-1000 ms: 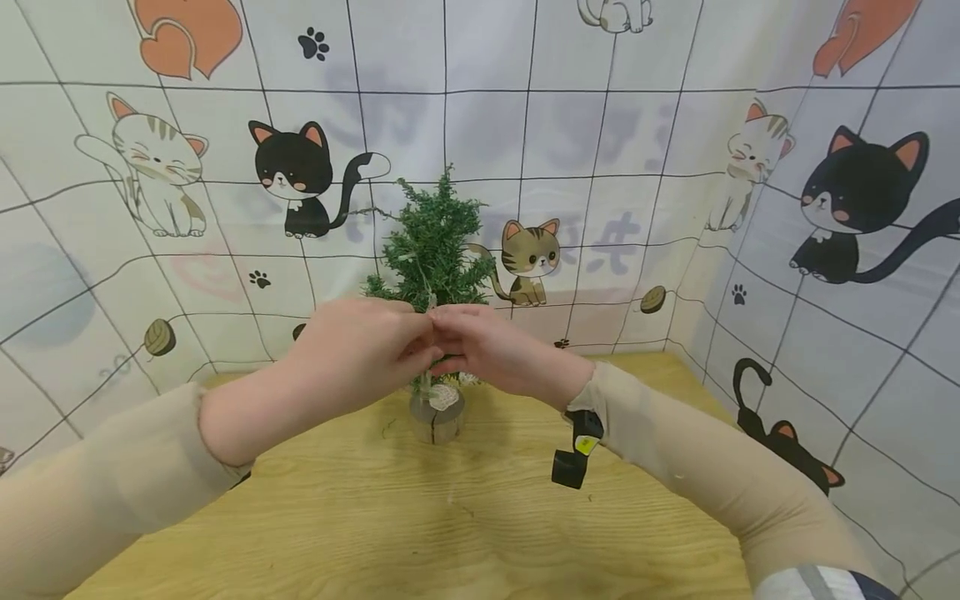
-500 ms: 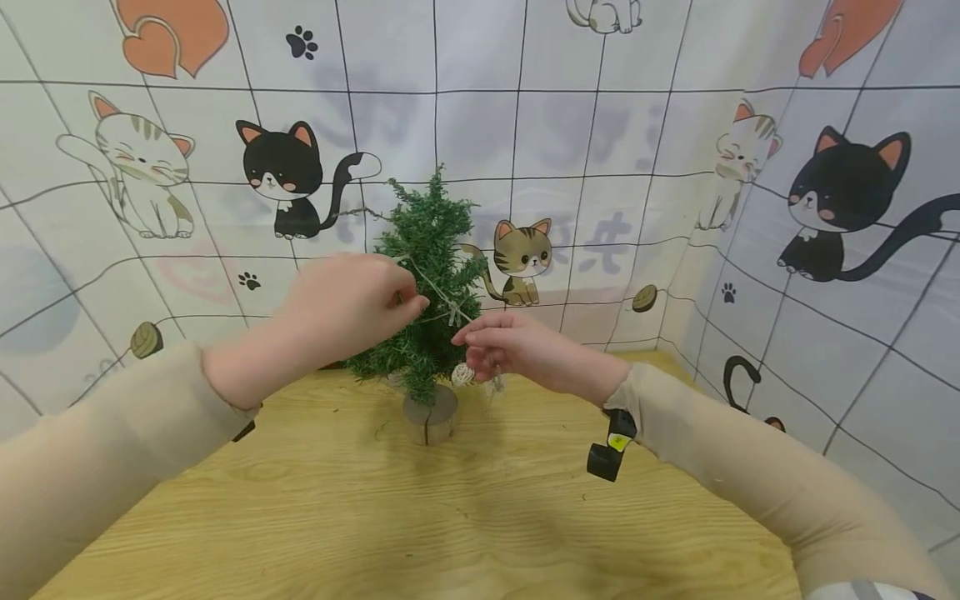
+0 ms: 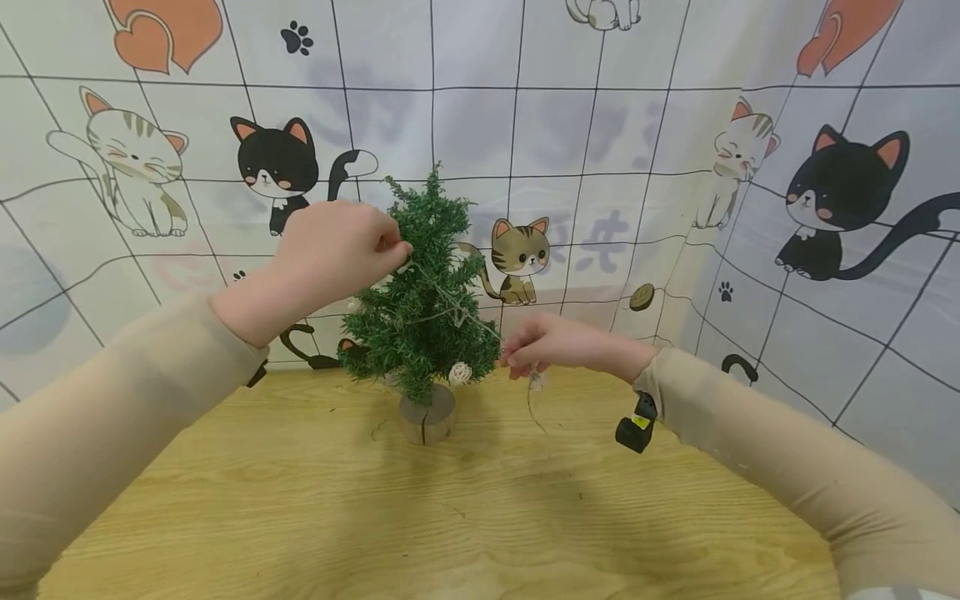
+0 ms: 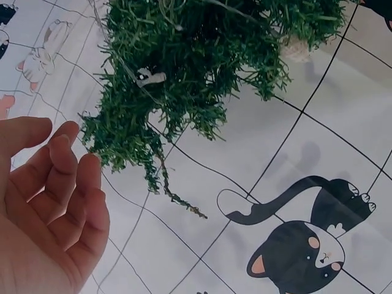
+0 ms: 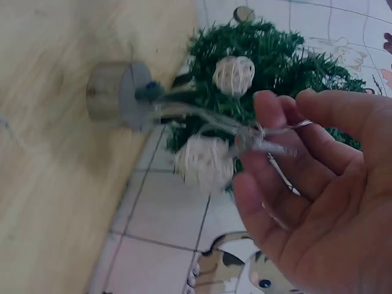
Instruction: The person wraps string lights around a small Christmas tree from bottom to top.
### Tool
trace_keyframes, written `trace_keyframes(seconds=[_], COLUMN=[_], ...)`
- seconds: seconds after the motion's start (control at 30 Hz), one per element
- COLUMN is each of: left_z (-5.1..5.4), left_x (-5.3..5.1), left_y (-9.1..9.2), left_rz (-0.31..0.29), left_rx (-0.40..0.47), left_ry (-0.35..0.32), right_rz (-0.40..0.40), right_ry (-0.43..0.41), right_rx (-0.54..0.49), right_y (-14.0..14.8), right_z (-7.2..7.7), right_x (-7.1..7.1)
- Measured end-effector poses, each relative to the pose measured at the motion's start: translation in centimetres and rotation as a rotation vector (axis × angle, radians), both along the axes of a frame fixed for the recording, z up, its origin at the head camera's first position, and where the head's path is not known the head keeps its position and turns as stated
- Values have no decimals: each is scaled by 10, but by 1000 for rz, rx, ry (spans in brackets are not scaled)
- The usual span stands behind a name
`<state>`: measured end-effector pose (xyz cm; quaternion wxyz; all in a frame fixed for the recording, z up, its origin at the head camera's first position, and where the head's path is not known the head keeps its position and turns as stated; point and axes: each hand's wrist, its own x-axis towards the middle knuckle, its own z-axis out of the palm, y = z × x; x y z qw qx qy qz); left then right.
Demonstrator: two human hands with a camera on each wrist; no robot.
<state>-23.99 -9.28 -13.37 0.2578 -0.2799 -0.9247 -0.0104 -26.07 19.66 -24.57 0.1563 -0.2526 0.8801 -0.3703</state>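
A small artificial Christmas tree [image 3: 427, 300] stands on a round wooden base [image 3: 427, 414]. A thin clear string of lights [image 3: 457, 312] with white woven balls runs across its branches. My right hand [image 3: 547, 343], right of the tree, pinches the wire between thumb and fingers; a loose end dangles below it. In the right wrist view, one woven ball [image 5: 205, 162] hangs beside the fingers and another ball [image 5: 234, 75] rests against the branches. My left hand [image 3: 337, 250] is at the tree's upper left, fingers loosely curled, with no wire visible in its grasp in the left wrist view.
A light wooden table [image 3: 420, 517] lies under the tree, with small green bits scattered on it. White cloth [image 3: 637, 133] printed with cats and grid lines hangs close behind and to the right.
My hands, together in front of the tree a second ago, have moved apart. The left rose up and leftward; the right drew the light string out to the right.
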Motion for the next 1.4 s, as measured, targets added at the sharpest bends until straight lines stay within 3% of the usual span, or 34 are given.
trace_keyframes(seconds=[0.17,0.23,0.33,0.5,0.63,0.77,0.93,1.0,1.1,1.23,1.33,1.4], left_z=[9,13,19,30,39,49,62,66,72,75,75,76], left_x=[-10,-14,-20,-28,-35,-42,-47,-49,-53,-61,-66,-69], left_y=[0,0,0,2,8,21,44,54,66,76,81,83], left_rz=[11,8,2,30,27,-64,-172,-172,-124,-64,-76,-121], left_rx=[17,26,51,116,163,166,41,-27,-158,-280,-278,-229], left_ry=[7,17,15,-52,-88,-116,-143,-171,-232,-293,-306,-324], right_rz=[-55,-121,-251,-420,-461,-407,-296,-252,-182,-117,-99,-98], right_ry=[237,371,504,589,714,866,1114,1204,1306,1387,1417,1429], right_rx=[159,220,229,21,-120,-232,-262,-272,-303,-312,-314,-327], right_y=[7,10,12,9,3,-5,-11,-11,-12,-13,-13,-12], right_z=[10,17,31,53,61,63,60,59,59,60,60,59], right_x=[-7,-11,-17,-31,-42,-47,-45,-43,-41,-40,-39,-39])
